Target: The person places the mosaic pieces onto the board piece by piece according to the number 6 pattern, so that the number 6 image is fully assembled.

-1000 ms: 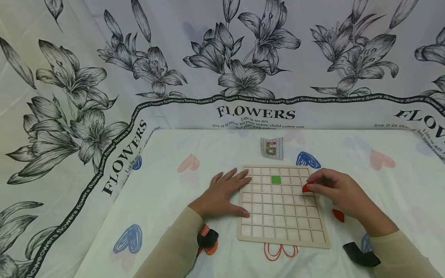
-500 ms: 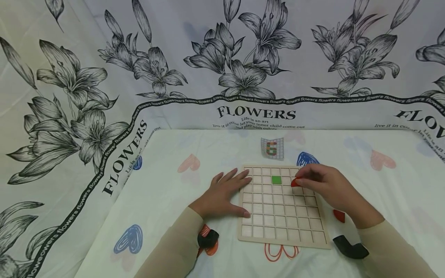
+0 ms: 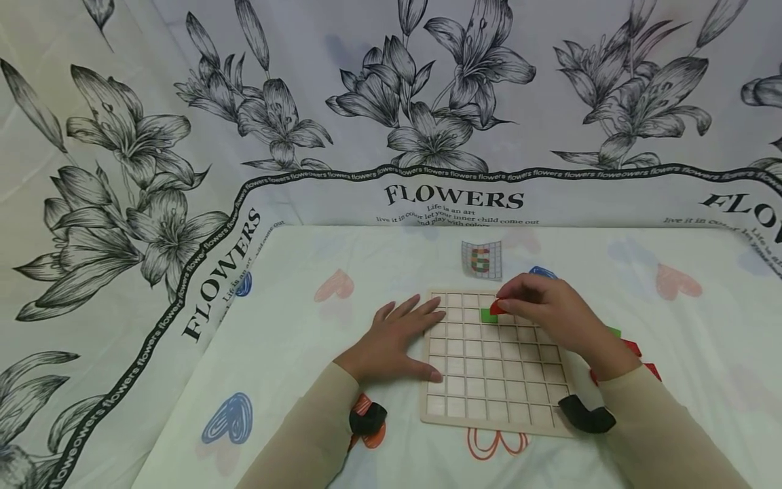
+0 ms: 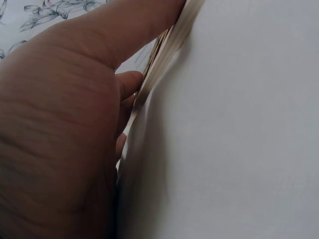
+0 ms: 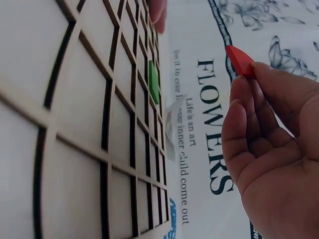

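A wooden grid board [image 3: 467,387] lies on the cloth, with one green square tile [image 3: 489,316] in a cell of its second row. My left hand [image 3: 394,343] rests along the board's left edge, fingers spread and thumb on the rim; the left wrist view shows this hand [image 4: 60,114] beside the board's side. Between thumb and fingertips, my right hand [image 3: 550,316] pinches a red tile with a curved edge [image 5: 241,62]. In the head view that tile is just above and right of the green one, overlapping its corner. The right wrist view shows it raised off the grid.
Behind the board lies a small card [image 3: 481,261] with a coloured grid pattern. Right of the board, partly hidden by the right wrist, are a green piece [image 3: 614,332] and red pieces [image 3: 653,371]. A patterned cloth hangs at the back.
My right hand has carried the red tile leftward across the board, from its right edge to the green tile. Loose pieces at the right have come into sight. The left hand stays put.
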Demonstrator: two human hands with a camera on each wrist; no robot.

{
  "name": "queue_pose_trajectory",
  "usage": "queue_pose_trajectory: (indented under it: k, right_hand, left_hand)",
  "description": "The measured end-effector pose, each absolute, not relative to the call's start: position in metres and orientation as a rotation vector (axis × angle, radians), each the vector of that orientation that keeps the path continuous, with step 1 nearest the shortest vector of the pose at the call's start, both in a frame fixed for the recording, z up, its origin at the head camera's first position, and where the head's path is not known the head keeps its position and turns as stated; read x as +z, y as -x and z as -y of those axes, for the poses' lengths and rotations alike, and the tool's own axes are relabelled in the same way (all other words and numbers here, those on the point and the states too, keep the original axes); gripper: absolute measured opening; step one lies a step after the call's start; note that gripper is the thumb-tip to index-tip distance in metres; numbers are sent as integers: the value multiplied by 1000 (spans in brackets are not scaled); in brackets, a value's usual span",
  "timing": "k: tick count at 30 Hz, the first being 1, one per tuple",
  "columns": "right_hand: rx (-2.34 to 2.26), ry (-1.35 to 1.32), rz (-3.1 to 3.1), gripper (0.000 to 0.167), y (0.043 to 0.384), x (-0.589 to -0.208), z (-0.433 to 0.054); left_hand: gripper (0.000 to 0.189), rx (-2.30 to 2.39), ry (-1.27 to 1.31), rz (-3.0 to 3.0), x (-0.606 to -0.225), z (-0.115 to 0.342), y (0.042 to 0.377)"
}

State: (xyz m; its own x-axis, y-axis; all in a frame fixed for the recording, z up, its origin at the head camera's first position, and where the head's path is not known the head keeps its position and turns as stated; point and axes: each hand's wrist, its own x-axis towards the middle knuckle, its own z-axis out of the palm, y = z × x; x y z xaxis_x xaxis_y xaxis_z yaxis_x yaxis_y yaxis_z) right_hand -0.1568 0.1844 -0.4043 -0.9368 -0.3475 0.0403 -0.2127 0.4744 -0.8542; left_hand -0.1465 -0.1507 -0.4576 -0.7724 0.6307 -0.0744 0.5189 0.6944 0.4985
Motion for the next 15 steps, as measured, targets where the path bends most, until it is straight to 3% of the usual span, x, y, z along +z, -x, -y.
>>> queue_pose_trajectory:
  k: [15]
  right_hand:
    - [-1392,489,-2547,8,173,-412,-160]
  left_hand:
    - [109,652,-937,-2670,-460,151,148]
